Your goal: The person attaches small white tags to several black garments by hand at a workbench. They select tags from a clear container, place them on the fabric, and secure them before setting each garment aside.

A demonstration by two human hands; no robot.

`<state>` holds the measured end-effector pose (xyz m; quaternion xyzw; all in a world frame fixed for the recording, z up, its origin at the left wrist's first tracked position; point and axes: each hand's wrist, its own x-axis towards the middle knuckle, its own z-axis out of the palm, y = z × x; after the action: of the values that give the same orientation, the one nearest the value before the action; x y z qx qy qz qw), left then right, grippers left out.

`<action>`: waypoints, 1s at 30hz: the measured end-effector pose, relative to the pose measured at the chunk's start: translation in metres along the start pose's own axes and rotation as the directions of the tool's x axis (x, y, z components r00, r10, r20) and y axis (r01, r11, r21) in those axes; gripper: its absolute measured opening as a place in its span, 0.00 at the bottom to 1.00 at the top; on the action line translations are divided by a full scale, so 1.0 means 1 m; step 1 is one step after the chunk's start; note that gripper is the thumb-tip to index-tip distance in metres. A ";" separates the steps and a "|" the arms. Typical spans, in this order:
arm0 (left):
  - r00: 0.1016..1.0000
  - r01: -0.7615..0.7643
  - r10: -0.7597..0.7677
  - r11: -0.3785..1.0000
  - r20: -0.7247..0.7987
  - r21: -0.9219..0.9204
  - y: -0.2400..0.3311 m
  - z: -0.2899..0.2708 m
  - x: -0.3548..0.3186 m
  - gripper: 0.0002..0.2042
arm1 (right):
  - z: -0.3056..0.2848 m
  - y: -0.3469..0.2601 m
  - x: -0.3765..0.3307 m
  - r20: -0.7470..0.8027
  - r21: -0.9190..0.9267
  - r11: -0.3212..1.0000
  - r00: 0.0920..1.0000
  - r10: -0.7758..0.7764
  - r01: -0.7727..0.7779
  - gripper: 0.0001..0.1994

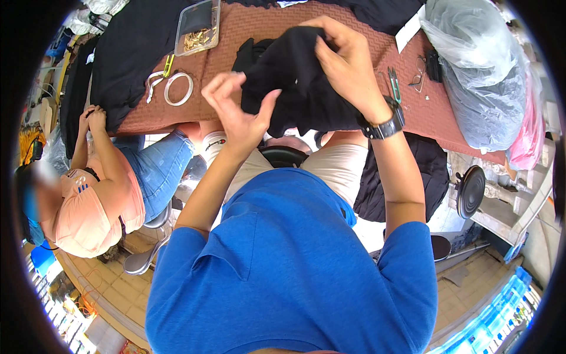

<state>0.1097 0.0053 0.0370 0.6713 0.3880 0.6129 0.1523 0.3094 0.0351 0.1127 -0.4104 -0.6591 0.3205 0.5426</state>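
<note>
A piece of black cloth (289,82) hangs between my hands over the front edge of the table. My right hand (348,62), with a dark watch on its wrist, pinches the cloth's upper right part between thumb and fingers. My left hand (240,112) is beside the cloth's left edge, its thumb and fingers spread apart with nothing visible between them. A tiny pale speck shows on the cloth near its middle. The lower folds of the cloth hang above my lap.
A clear plastic box (198,29) with small gold-coloured pieces stands on the brown-covered table (236,17). Yellow snips (168,65), a white ring (178,89) and green snips (394,85) lie about. A large plastic bag (480,71) stands right. At left, a co-worker (112,194) handles black fabric.
</note>
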 end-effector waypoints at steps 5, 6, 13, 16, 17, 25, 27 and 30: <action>0.932 0.148 -0.144 0.989 0.334 0.012 -0.003 0.008 0.040 0.22 | 0.014 0.002 0.034 0.127 0.056 0.998 0.992 0.028 -0.036 0.09; 0.897 0.229 -0.173 0.969 0.407 -0.093 -0.028 0.001 0.039 0.17 | 0.016 0.005 0.043 0.167 0.084 0.996 0.986 0.016 -0.030 0.10; 0.564 0.802 -0.165 -0.123 0.809 -0.584 -0.079 -0.043 0.052 0.25 | 0.013 0.018 0.072 0.285 0.047 0.977 0.940 0.187 -0.208 0.16; 0.453 0.870 -0.426 0.018 0.783 -0.493 -0.086 -0.044 0.050 0.25 | 0.022 0.032 0.077 0.342 0.108 0.949 0.907 0.244 -0.296 0.14; 0.458 0.853 -0.336 -0.096 0.823 -0.513 -0.085 -0.042 0.051 0.26 | 0.025 0.041 0.081 0.360 0.070 0.966 0.909 0.210 -0.250 0.14; 0.271 0.960 -0.602 0.112 0.751 -0.256 -0.040 -0.020 0.051 0.30 | 0.042 0.091 0.055 0.124 -0.154 0.974 0.975 0.184 -0.164 0.15; 0.304 0.920 -0.483 -0.073 0.821 -0.384 -0.045 -0.024 0.053 0.31 | 0.036 0.126 0.036 -0.091 -0.002 0.992 0.988 0.127 -0.128 0.19; 0.378 0.752 -0.353 -0.422 0.856 -0.506 -0.052 -0.037 0.051 0.38 | 0.032 0.105 -0.015 -0.063 0.095 0.946 0.947 0.316 -0.309 0.19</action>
<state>0.0543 0.0653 0.0447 0.1330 0.1376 0.3838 0.9034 0.2998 0.0708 0.0083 -0.4986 -0.5502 0.4139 0.5267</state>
